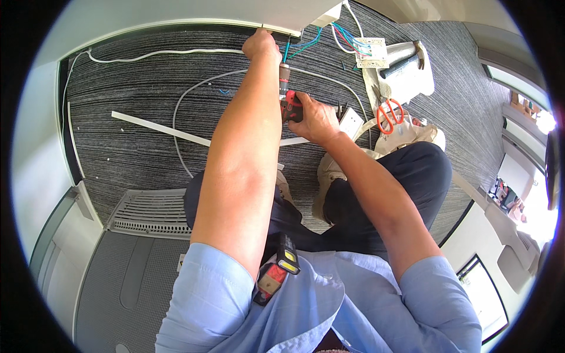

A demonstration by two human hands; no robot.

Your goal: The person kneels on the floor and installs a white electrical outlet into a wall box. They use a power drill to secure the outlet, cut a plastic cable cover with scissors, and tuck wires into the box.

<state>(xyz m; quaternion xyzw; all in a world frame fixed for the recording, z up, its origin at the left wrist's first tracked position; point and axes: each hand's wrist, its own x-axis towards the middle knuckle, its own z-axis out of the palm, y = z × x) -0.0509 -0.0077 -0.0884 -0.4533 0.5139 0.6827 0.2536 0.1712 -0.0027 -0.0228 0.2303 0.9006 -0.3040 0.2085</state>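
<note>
My left hand (261, 45) reaches up to the lower edge of the white panel (223, 23), fingers curled at it; what they grip, if anything, is hidden. In my right hand (312, 117) is a red and black cordless drill (291, 106), its front pointing toward that edge beside my left wrist. Teal and blue wires (312, 38) hang near the drill's tip, running from a white box (326, 15). Just right of my right hand lie a white socket (350, 125) and dark-tipped pliers (341, 109), partly covered.
A wired white wall plate (369, 52), a hammer (400, 60), orange-handled scissors (389, 119) and cloth bags (400, 138) lie to the right. A white strip (147, 123) and grey cable (179, 100) cross the carpet. A grey vented panel (147, 206) lies at lower left.
</note>
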